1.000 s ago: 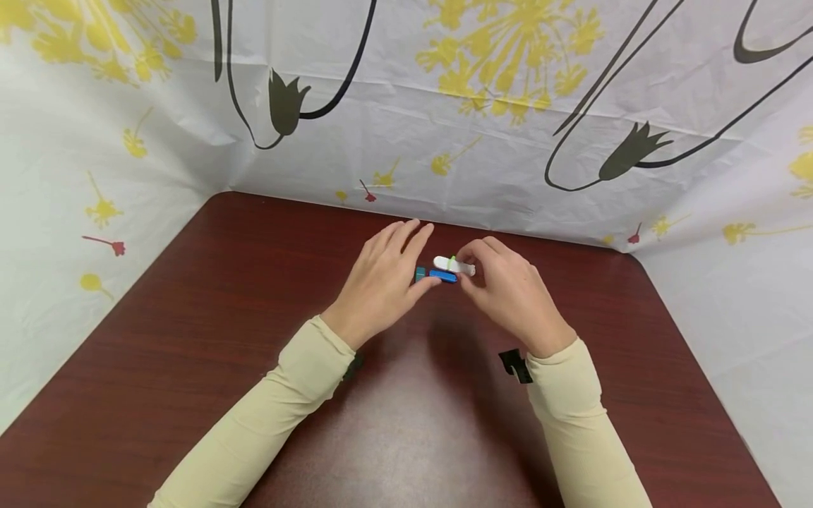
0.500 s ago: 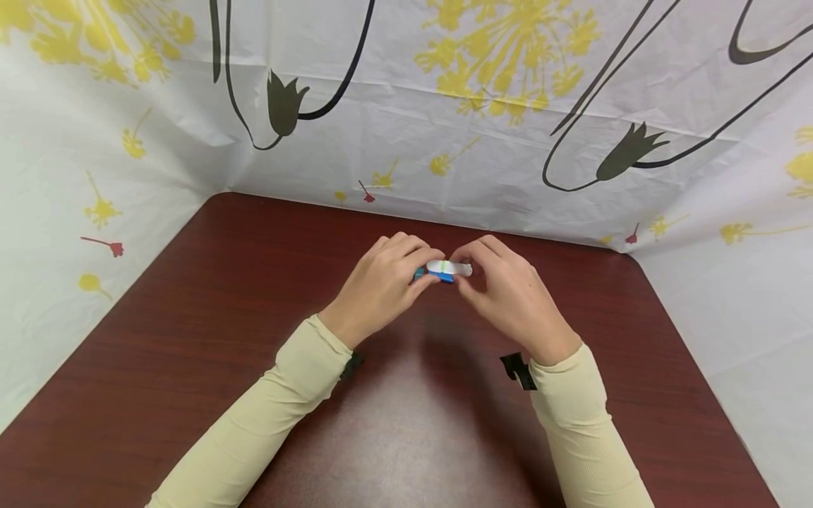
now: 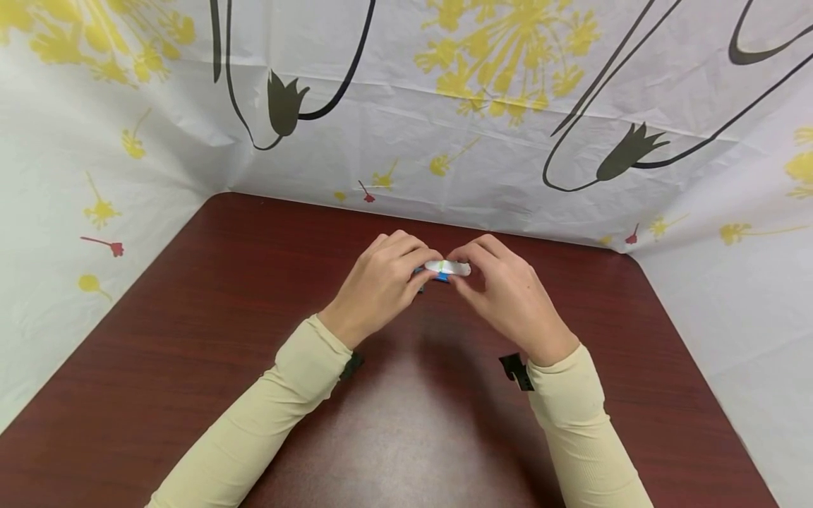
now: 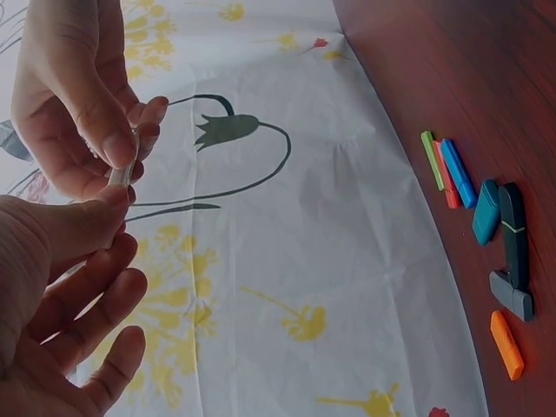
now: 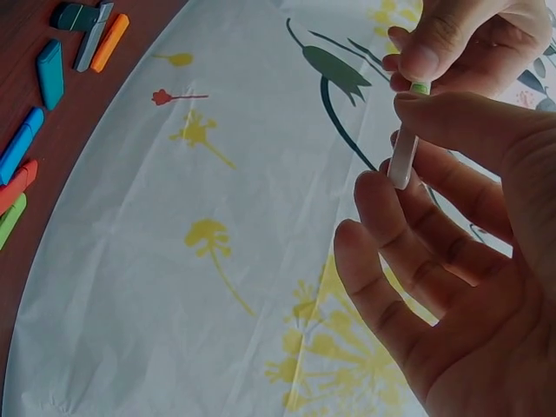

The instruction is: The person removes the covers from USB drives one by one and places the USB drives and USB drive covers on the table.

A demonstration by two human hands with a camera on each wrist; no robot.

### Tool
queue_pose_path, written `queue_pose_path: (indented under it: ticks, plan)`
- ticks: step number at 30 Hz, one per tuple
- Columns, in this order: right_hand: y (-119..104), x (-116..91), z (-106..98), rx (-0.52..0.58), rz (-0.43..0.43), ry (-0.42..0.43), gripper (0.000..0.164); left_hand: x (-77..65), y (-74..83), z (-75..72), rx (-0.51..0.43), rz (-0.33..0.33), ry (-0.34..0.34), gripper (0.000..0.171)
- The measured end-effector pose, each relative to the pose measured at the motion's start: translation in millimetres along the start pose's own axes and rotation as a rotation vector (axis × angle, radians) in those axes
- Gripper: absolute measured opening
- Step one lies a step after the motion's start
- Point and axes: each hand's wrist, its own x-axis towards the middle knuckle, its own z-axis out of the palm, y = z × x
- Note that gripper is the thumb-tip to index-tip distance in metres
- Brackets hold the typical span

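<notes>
Backdrop: one flower-print cloth behind a red-brown tabletop
White stick: one, green-banded, raised between both hands
Left hand: pinching it near the band
Right hand: pinching it just beside
Tabletop row: seven, namely green piece, red piece, blue piece, teal piece, dark piece, grey piece, orange piece
Wrist views only: whole row, plus lower fingers spread; mostly hidden in head view

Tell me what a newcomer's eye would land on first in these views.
Probably the left hand and right hand, pinching a white stick with a green band near the middle of the head view. Next, the bright colours on the dark red table, such as the blue stick and orange stick at the right of the left wrist view. Behind, the white cloth with a big yellow flower fills the head view's top.
</notes>
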Motion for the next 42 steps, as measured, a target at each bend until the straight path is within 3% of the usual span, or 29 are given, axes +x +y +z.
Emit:
queue_pose_path:
  ticks: [24,35,38,42]
  plan:
    - [9,0,-4,0.017,-0.031,-0.02,0.024,-0.4,1.3,3.4,-0.009,0.01,-0.015,0.015]
    - [10,-2,-6,0.008,-0.035,-0.025,0.026,-0.2,2.5,5.1,-0.034,-0.02,-0.017,0.018]
    - [15,-3,-9,-0.014,-0.022,-0.032,0.024,0.5,-1.1,1.0,-0.041,-0.025,-0.026,0.016]
    - [31,-9,-23,-0.073,0.038,-0.005,0.022,0.1,-13.3,-13.5,-0.079,-0.094,0.018,0.013]
